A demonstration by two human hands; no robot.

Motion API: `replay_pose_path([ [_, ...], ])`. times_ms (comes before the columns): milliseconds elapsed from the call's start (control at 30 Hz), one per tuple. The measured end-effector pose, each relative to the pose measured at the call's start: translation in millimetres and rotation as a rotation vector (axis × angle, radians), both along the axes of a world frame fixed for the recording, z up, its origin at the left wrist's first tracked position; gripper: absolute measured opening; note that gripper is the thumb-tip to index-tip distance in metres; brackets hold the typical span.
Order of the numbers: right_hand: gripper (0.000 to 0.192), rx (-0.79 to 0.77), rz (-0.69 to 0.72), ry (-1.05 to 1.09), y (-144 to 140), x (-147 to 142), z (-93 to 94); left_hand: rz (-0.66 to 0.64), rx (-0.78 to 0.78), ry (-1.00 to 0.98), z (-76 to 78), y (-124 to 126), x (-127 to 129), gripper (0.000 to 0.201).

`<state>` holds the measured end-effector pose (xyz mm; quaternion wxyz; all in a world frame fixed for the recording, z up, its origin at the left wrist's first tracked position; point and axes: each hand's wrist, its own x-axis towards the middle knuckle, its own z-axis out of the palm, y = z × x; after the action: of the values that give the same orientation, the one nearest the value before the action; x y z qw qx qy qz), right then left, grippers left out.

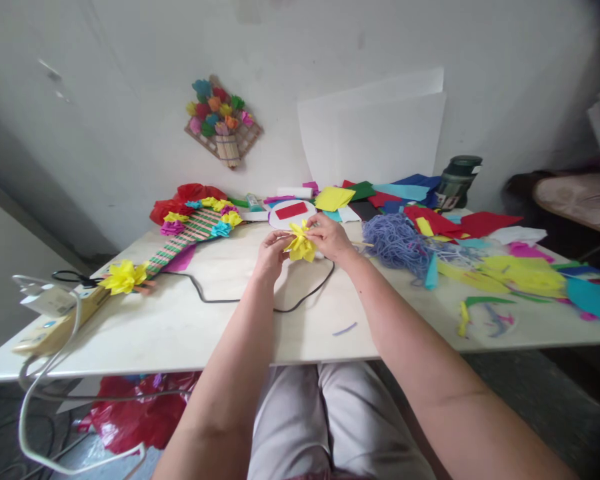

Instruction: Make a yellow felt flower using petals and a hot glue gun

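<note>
Head view shows both your hands meeting over the middle of the white bench (190,327), each with its grip closed on the same yellow paper flower (301,245). Your left hand (271,255) pinches the flower from its left side with the fingertips, and your right hand (330,238) holds it from the right and slightly above. A thin wooden stick (363,244) pokes out to the right past your right hand; whether it runs into the flower you cannot tell from here.

A black cable (220,298) loops across the bench just under your hands. Behind the flower lies a white round card with a red rectangle (291,211) on it. To your right, near your right wrist, sits a tangle of blue-purple yarn (395,241), and beyond it a wide scatter of coloured paper scraps (520,273) in yellow, red, green and blue. A dark jar (457,181) stands at the back by the wall.

To your left lies a long striped woven piece (185,237) decked with paper flowers, with another yellow flower (124,276) at its near end. A power strip with a white plug (50,310) rests at the bench's left edge. A small flower basket decoration (223,123) hangs on the wall, and white sheets (375,133) lean against the wall.
</note>
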<state>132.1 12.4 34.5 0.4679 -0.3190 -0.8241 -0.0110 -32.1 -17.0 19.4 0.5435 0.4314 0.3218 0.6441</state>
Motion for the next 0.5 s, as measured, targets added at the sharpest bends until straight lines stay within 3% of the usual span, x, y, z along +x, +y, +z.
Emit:
replay_pose_path([
  [300, 0.018, 0.021, 0.039, 0.02, 1.3, 0.5, -1.3, -0.072, -0.021, 0.008, -1.0, 1.0, -4.2, 0.045],
  [500, 0.019, 0.014, 0.073, 0.013, 1.4, 0.9, -0.4, -0.039, -0.055, 0.019, 0.1, 3.4, -7.7, 0.051],
])
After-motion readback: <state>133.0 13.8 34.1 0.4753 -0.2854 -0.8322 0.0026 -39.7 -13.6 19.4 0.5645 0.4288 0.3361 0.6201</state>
